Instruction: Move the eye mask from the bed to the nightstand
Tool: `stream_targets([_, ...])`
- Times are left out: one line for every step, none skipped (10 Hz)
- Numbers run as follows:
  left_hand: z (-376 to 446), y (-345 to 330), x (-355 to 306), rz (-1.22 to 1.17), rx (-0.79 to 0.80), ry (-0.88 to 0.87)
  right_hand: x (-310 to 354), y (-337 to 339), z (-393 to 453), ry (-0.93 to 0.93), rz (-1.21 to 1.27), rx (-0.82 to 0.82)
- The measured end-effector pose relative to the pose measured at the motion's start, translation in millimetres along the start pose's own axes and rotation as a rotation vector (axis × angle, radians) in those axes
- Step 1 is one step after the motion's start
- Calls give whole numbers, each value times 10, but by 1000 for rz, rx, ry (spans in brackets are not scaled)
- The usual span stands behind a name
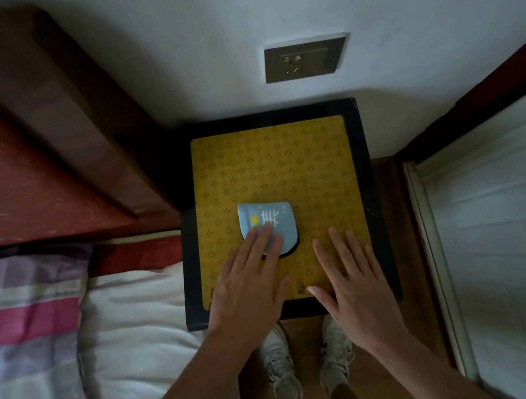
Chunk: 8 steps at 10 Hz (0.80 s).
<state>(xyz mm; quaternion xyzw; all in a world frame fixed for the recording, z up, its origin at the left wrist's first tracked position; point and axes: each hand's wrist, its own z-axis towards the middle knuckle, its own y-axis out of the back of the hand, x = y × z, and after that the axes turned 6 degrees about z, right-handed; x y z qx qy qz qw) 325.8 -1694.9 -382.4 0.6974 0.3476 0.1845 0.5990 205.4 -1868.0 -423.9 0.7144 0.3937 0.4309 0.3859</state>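
Note:
A light blue eye mask [269,220] with white markings and a dark edge lies folded on the yellow patterned top of the dark-framed nightstand [275,164]. My left hand [249,281] is flat with fingers spread, its fingertips resting on the mask's near left part. My right hand [349,281] hovers flat over the nightstand's near right area, fingers apart, holding nothing. The bed [130,317] with a white sheet is to the left.
A striped pillow [21,331] lies on the bed at the left, under a reddish headboard [16,165]. A wall socket [305,59] sits above the nightstand. White fabric [510,233] fills the right side. My shoes [306,361] stand on the wooden floor below.

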Motion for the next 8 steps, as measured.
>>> stream_targets([36, -33, 39, 68, 52, -17, -7, -29, 1, 4, 5, -14])
stream_targets([124, -49, 59, 104, 80, -29, -13, -51, -3, 2, 6, -22])
stream_targets([206, -42, 54, 120, 86, -29, -25, -69, -2, 1, -10, -27])
stream_targets([261, -30, 33, 130, 89, -31, -23, -78, 5, -6, 1, -30])
stream_targets([304, 12, 13, 145, 112, -24, -7, -43, 18, -6, -21, -9])
stream_targets([268, 93, -27, 149, 136, -18, 33, 49, -19, -5, -51, 43])
stream_targets([197, 361, -51, 113, 126, -10, 97, 303, 8, -6, -39, 133])
stream_targets([47, 713, -81, 95, 76, 36, 213, 657, -36, -22, 18, 169])
